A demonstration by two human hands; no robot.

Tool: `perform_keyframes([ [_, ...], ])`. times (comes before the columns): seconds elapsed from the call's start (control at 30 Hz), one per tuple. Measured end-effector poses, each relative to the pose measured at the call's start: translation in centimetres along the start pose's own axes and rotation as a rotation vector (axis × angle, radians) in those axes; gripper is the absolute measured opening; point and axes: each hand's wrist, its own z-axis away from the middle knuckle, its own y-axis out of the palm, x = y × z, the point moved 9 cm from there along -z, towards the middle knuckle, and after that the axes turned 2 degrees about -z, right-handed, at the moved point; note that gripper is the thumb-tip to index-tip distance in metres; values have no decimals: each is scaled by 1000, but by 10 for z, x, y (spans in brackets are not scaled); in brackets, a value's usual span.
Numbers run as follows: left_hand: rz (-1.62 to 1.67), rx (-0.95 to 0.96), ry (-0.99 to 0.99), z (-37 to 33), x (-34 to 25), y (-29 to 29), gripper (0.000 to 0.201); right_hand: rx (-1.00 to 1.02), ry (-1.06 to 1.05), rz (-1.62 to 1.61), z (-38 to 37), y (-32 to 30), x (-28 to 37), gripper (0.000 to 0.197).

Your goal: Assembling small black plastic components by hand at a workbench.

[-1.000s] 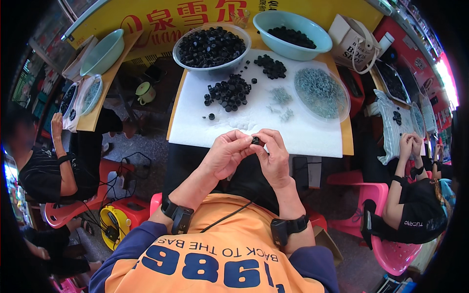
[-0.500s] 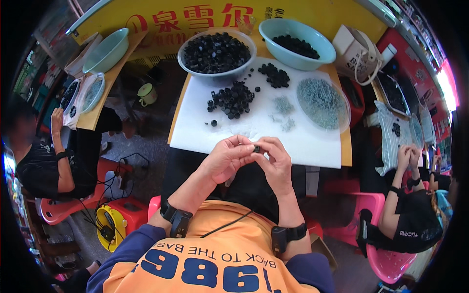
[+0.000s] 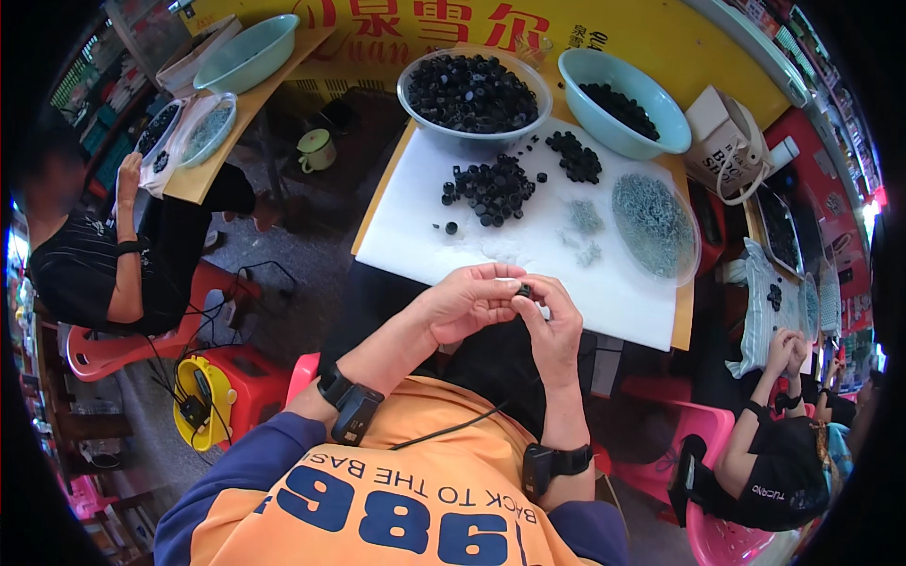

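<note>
Above the near edge of a white table [image 3: 604,292], a worker's left hand [image 3: 469,304] and right hand [image 3: 555,325] together pinched a small black cap [image 3: 525,291], seemingly light, rigid and best gripped by its rim between fingertips.

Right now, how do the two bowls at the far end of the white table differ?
The clear bowl is see-through and heaped to the rim with small black parts; the pale green bowl is opaque and holds only a shallow layer of them. The clear bowl sits to the left, the pale green bowl to the right, nearer the cardboard box. Both are round, open and hold similar black parts.
</note>
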Motion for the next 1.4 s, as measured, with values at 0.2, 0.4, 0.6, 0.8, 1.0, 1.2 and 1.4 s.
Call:
perform_keyframes([
  [0.2, 10, 15, -5, -2, 2, 1, 30, 21, 89, -272, 2, -1, -26, 22],
  [0.4, 28, 2, -15, -6, 12, 1, 30, -16, -144, 191, 4, 2, 6, 18],
  [0.6, 84, -83, -23, -3, 3, 3, 35, -17, -122, 216, 2, 4, 3, 27],
  [0.8, 38, -31, 15, -8, -28, 20, 39, -141, -82, 214, -13, -14, 30, 39],
  [1.0, -80, 33, 46, -8, -58, 48, 26, -207, -160, 336, -30, -24, 64, 31],
  [1.2, -247, 57, 91, -17, -82, 54, 25, -187, -87, 317, -53, -28, 76, 31],
  [1.4, -357, 21, 129, -17, -94, 50, 22, -229, -140, 373, -61, -18, 81, 31],
])
